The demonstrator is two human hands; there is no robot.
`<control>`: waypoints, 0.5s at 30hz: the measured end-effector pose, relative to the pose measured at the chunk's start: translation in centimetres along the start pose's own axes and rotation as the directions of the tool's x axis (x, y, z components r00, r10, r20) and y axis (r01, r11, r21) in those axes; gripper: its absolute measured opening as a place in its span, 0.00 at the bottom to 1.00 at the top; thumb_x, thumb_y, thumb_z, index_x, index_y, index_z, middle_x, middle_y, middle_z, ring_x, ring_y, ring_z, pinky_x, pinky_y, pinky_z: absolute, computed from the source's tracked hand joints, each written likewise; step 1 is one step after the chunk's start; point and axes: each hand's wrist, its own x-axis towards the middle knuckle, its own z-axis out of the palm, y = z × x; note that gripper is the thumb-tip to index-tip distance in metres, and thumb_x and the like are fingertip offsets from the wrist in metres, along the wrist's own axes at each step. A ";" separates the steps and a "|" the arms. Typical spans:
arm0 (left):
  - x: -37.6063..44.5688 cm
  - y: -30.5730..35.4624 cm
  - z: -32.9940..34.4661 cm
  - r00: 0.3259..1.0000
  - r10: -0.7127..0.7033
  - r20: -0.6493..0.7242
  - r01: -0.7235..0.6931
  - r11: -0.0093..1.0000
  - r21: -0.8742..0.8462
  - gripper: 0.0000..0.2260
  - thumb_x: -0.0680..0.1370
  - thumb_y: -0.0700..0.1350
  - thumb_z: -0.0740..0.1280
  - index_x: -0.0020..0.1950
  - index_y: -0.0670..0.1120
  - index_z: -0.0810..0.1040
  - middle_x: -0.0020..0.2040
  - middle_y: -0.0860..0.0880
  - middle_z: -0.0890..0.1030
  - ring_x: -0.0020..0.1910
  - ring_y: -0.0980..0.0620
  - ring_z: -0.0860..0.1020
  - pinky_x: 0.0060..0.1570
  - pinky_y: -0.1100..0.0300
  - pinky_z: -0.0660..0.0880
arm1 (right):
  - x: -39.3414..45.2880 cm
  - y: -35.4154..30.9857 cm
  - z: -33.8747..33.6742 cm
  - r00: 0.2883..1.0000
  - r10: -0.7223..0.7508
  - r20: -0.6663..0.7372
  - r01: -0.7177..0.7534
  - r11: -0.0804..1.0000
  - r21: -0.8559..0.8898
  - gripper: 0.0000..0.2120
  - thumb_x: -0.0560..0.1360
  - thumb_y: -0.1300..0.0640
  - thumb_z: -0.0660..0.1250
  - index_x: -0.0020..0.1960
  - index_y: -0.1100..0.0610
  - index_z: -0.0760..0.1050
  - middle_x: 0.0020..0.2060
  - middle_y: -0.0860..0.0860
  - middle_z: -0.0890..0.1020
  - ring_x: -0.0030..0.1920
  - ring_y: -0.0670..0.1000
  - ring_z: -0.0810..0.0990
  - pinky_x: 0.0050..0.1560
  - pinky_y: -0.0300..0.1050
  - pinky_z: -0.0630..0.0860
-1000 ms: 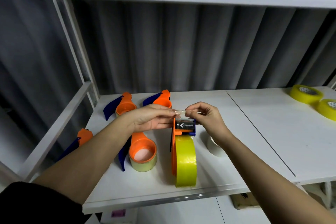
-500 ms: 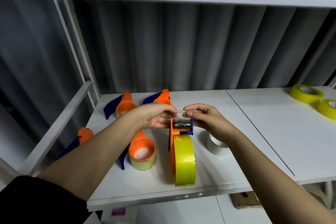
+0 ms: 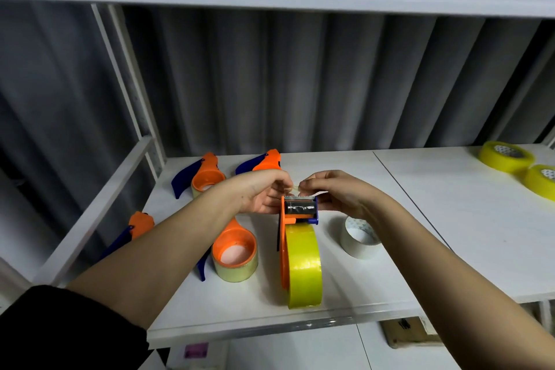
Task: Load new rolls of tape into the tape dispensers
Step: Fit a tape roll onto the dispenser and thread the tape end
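Note:
An orange tape dispenser [image 3: 283, 252] stands on edge on the white shelf [image 3: 450, 219], with a yellow tape roll [image 3: 303, 270] mounted on it. Its black roller and toothed blade [image 3: 300, 207] face away from me. My left hand [image 3: 261, 194] and my right hand [image 3: 333, 192] each pinch a side of the clear tape end [image 3: 295, 188], stretched just above the blade. My left palm lies against the dispenser's head.
A loaded orange dispenser [image 3: 235, 255] lies left of the one in hand. Three more orange-and-blue dispensers [image 3: 204, 177] lie at the back and left. An empty white core [image 3: 359, 239] stands to the right. Two yellow rolls [image 3: 506, 156] lie far right.
Both hands stay at the dispenser's head with the tape end between them. They have shifted slightly, holding the tape end a little higher over the blade.

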 end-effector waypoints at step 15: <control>0.6 -1.0 0.7 0.994 -0.087 0.067 0.076 0.985 0.155 0.12 0.73 0.51 0.61 0.48 0.46 0.77 0.45 0.47 0.79 0.54 0.47 0.76 0.68 0.45 0.64 | 0.5 -0.2 0.1 0.991 0.129 0.027 -0.128 0.992 -0.017 0.08 0.76 0.65 0.60 0.50 0.57 0.76 0.47 0.55 0.78 0.44 0.50 0.78 0.43 0.39 0.79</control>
